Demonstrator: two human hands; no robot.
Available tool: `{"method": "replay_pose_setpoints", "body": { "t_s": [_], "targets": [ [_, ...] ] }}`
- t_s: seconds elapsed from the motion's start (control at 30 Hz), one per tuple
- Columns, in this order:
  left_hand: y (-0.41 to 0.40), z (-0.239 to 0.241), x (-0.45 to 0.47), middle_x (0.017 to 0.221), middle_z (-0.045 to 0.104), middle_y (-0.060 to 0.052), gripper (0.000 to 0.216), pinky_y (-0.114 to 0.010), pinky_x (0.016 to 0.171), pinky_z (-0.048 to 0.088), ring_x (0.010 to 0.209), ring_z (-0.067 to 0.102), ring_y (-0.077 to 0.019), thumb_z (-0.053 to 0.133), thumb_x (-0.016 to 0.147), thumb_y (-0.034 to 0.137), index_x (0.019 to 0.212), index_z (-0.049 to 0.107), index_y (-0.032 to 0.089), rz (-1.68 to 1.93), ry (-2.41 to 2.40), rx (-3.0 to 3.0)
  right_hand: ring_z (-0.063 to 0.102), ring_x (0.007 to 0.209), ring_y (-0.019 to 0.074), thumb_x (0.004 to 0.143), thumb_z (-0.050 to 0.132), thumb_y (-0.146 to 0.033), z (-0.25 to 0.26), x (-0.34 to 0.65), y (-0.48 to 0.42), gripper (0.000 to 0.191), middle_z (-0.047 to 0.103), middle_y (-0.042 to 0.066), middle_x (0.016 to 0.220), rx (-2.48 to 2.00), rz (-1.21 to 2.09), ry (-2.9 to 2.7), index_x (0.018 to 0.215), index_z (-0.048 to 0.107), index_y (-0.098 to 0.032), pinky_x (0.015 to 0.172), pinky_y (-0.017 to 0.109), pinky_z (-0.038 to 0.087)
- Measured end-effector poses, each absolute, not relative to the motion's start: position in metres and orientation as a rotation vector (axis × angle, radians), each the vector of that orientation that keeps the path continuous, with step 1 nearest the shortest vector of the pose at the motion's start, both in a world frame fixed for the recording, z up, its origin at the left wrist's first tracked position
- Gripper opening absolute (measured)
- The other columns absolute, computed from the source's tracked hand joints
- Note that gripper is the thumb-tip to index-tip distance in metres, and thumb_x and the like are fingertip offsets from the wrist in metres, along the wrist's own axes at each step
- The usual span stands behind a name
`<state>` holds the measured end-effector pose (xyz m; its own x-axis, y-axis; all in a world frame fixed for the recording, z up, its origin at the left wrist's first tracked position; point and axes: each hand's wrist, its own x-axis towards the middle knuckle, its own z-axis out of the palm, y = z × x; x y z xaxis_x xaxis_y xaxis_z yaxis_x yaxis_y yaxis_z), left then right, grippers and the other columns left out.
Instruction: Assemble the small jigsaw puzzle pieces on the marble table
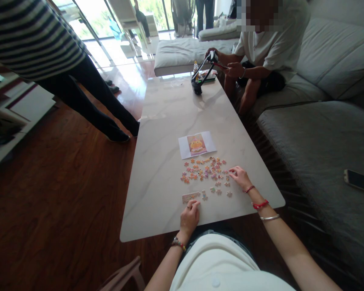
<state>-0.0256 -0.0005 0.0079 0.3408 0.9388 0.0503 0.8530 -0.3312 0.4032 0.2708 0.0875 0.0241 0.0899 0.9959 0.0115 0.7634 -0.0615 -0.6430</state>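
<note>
Pieces [206, 175] beside right hand [240, 178], fingertips close together; strip [189, 197] near left hand [189, 217], fingers curled; cannot tell either grip.

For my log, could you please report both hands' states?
Left hand: curled by the puzzle strip; grip unclear.
Right hand: beside loose puzzle pieces; grip unclear.

a phone [360, 180] lies on the grey sofa [311, 129] at right.

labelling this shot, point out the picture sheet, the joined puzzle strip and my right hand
Picture sheet [197, 145]: head view, on its coloured middle.
Joined puzzle strip [189, 197]: head view, on its middle.
Right hand [240, 178]: head view, on the hand's back.
</note>
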Motion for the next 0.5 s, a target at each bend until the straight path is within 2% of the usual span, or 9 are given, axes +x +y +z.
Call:
{"method": "replay_pose_setpoints", "body": {
  "t_s": [0.17,0.37,0.5],
  "targets": [
    [0.000,0.009,-0.025,0.101,0.054,-0.004,0.029,-0.020,0.062,0.045,0.073,0.055,-0.0107,0.036,0.077,0.015,0.100,0.053,0.022,0.382,1.604,2.314,0.048,0.055,0.0096,0.070,0.054,-0.027,0.025,0.264,0.046,0.017,0.054,0.002,0.078,-1.839,0.711,-1.726,0.084,0.059,-0.017,0.061,0.025,0.042],
    [0.000,0.008,-0.025,0.103,0.053,-0.004,0.029,-0.020,0.062,0.045,0.073,0.055,-0.0104,0.037,0.077,0.015,0.101,0.052,0.022,0.341,1.600,2.295,0.051,0.065,0.0115,0.072,0.050,-0.022,0.022,0.254,0.027,0.018,0.052,0.003,0.082,-1.853,0.704,-1.696,0.088,0.058,-0.018,0.068,0.026,0.043],
    [0.000,0.014,-0.024,0.103,0.053,-0.004,0.030,-0.020,0.062,0.045,0.072,0.055,-0.0100,0.036,0.077,0.014,0.102,0.052,0.022,0.313,1.583,2.301,0.051,0.062,0.0109,0.072,0.051,-0.023,0.024,0.249,0.022,0.018,0.052,0.002,0.081,-1.854,0.717,-1.694,0.087,0.058,-0.019,0.067,0.027,0.043]
  ]
}}
